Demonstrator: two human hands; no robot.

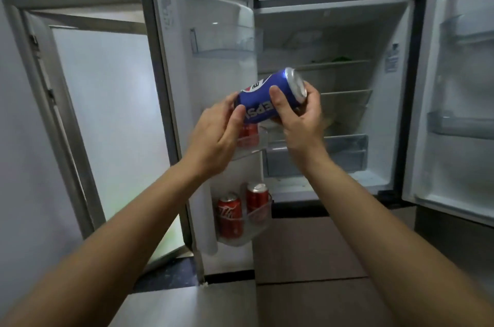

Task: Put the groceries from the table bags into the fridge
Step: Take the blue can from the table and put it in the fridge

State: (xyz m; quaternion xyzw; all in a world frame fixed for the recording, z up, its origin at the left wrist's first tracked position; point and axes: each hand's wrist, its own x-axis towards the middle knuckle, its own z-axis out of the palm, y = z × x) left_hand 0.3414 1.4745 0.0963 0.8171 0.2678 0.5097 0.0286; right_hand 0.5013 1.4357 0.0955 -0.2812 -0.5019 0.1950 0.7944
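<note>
Blue can (270, 96), tilted, is gripped by curled right hand (300, 119) and left hand (213, 139).

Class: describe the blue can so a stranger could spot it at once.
Find the open fridge. Before its left door, the left hand and right hand hold a can tilted sideways. It alone is blue; the red cans in the door racks stand upright.

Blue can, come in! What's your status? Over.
Left hand and right hand both hold blue can, tilted sideways. Fridge doors open. Red cans in door bins below; nothing blocking.
</note>
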